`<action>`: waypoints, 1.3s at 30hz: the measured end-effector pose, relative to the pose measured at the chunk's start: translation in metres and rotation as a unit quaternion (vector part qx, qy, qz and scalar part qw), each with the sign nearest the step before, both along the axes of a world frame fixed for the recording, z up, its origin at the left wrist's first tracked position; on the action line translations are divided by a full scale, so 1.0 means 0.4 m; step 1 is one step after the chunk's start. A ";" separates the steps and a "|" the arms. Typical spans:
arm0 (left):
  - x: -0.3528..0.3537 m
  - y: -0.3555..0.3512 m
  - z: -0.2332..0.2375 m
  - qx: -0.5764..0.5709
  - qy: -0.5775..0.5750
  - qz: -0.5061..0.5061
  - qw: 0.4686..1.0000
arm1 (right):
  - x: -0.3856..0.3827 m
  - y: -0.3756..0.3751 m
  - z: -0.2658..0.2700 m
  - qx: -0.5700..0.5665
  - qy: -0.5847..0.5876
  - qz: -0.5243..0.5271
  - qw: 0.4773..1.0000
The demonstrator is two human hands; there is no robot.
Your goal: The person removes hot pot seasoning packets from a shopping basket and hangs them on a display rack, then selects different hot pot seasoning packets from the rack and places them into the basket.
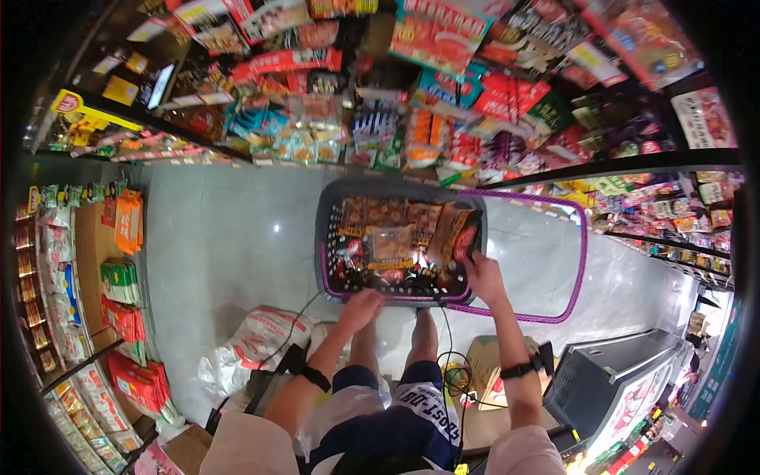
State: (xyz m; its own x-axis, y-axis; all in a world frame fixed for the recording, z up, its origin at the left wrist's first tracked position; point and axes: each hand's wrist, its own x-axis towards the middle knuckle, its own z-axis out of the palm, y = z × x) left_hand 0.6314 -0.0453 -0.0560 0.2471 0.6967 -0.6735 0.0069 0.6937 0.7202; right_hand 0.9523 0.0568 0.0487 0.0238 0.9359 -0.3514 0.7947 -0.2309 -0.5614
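A dark shopping basket (323,214) with a purple handle (584,237) folded out to the right stands in front of my legs. Inside lie several packs of snacks, among them a clear-windowed pack (390,245) in the middle. My right hand (483,277) is at the basket's right edge, its fingers closed on a dark brown packet (454,235) that leans in the right part of the basket. Over the near rim, left of centre, is my left hand (364,307), fingers bent together; what they hold, if anything, is hidden.
Shelves of packaged snacks (364,119) run across the far side. Another shelf (87,301) is at the left. White plastic bags (257,340) lie on the floor to the lower left. A cardboard box (491,356) and a dark cabinet (609,372) stand at the lower right.
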 end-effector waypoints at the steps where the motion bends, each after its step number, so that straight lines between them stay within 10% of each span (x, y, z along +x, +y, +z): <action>1: 0.013 0.026 0.055 0.026 -0.007 0.003 1.000 | 0.000 -0.006 0.105 -0.018 -0.011 0.023 1.000; 4: 0.060 0.119 0.264 0.169 0.066 0.030 0.983 | 0.010 -0.027 0.386 0.038 -0.034 0.137 0.989; 8: 0.092 0.232 0.648 0.485 0.257 -0.061 0.834 | -0.028 -0.052 0.763 0.150 0.014 0.215 0.965; 11: 0.102 0.273 0.851 0.310 -0.090 -0.239 0.916 | -0.036 -0.066 0.984 0.217 0.046 0.205 0.953; 15: 0.137 0.256 1.013 0.236 -0.271 -0.222 0.906 | -0.034 -0.068 1.241 0.311 0.039 0.120 0.942; 24: 0.288 0.181 1.381 0.236 -0.364 -0.080 0.897 | -0.028 -0.050 1.582 0.335 0.017 -0.029 0.941; 31: 0.387 0.221 1.474 0.301 -0.343 -0.004 0.890 | 0.122 0.000 1.552 0.582 0.111 0.020 0.805; 39: 0.490 0.258 1.532 0.328 -0.294 0.067 0.895 | 0.243 -0.069 1.399 0.338 0.264 -0.002 0.903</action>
State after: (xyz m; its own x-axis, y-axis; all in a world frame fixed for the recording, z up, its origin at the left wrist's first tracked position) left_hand 0.8274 0.0577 0.5568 0.3093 0.9445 0.1109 -0.5580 0.0858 0.8254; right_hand 1.0493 0.0292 0.6084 0.0238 0.9411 0.3373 0.3755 0.3042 -0.8755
